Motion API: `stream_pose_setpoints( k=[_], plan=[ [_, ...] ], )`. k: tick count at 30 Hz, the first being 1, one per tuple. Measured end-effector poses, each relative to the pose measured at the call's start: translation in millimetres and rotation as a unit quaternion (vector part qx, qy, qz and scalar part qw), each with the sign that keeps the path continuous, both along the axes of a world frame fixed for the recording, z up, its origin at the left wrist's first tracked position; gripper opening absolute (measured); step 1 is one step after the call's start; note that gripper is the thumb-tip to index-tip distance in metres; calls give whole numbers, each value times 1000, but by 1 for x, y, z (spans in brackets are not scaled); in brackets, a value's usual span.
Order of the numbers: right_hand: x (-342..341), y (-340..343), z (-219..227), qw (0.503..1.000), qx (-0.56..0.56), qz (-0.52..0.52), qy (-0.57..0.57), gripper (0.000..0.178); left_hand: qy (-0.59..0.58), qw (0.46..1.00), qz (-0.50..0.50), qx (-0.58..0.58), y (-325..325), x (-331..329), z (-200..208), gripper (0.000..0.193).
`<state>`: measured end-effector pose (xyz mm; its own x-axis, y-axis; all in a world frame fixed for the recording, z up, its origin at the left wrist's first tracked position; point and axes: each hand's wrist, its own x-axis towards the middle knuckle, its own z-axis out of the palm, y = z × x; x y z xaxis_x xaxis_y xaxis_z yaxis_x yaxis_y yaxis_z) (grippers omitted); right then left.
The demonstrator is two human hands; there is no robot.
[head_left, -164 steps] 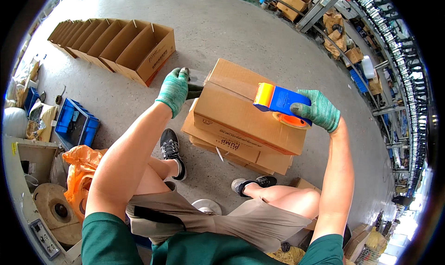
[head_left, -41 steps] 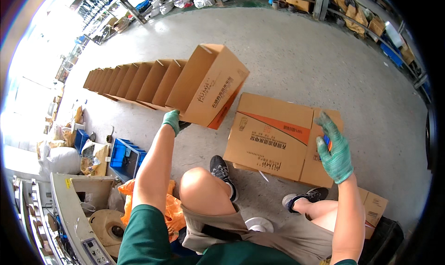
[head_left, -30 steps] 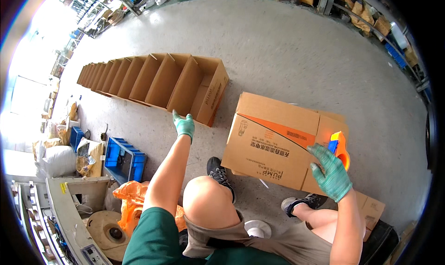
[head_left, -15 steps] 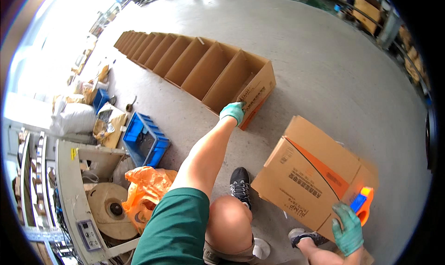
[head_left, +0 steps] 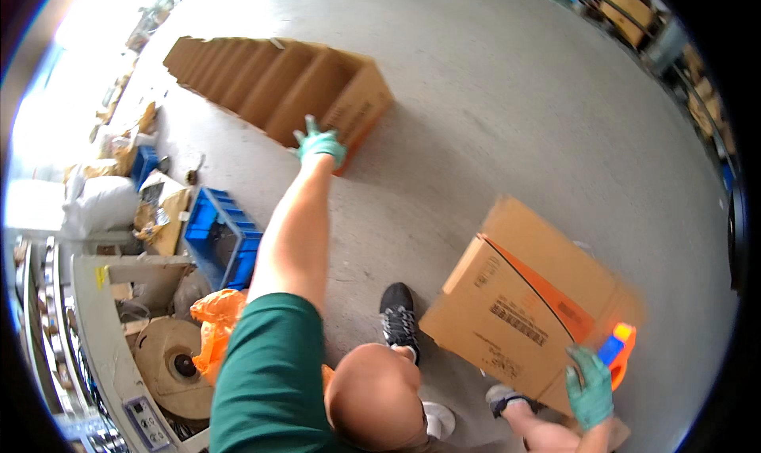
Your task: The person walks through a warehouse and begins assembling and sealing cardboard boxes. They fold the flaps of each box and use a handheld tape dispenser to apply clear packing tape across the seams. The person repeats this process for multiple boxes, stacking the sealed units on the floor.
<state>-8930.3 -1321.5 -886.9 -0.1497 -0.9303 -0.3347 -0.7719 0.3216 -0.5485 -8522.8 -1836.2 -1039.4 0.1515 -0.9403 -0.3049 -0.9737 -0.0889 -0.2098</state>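
A long row of open cardboard boxes (head_left: 363, 108) stretches away over the floor at the upper left. My left hand (head_left: 320, 145), in a green glove, reaches out to the nearest box with its fingers spread, at that box's near edge. At the lower right lies a stack of flattened cardboard cartons (head_left: 507, 302) with an orange printed band. Over its right part is my right hand (head_left: 590, 389), also gloved in green, with fingers stretched out and thumb apart. An orange and blue tape dispenser (head_left: 621, 356) sits right beside its fingers.
A blue plastic crate (head_left: 242, 251) stands on the floor to the left. Below it are a pale machine frame (head_left: 95, 326) with a round reel (head_left: 170, 366) and an orange plastic bag (head_left: 216, 326). White sacks (head_left: 107, 203) lie farther left. Grey floor (head_left: 491, 120) spreads beyond the cartons.
The box row has slid away toward the upper left. My left arm has swung left with it, and its fingers have spread. My right hand stays beside the tape dispenser.
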Motion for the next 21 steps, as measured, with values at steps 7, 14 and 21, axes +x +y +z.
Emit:
stream_pose_setpoints(
  k=[7, 14, 21],
  plan=[
    [-27, 17, 30, 975, 97, -89, 181, 53, 144, 954, -253, -67, 49, -18, 2, 32],
    [-31, 59, 20, 950, 195, -83, 227, 67, 405, 851, -87, 323, 196, -148, 75, 34],
    [-59, 80, -59, 963, 138, -120, 197, 44, 366, 868, -33, 333, 238, -186, 62, 36]
  ],
)
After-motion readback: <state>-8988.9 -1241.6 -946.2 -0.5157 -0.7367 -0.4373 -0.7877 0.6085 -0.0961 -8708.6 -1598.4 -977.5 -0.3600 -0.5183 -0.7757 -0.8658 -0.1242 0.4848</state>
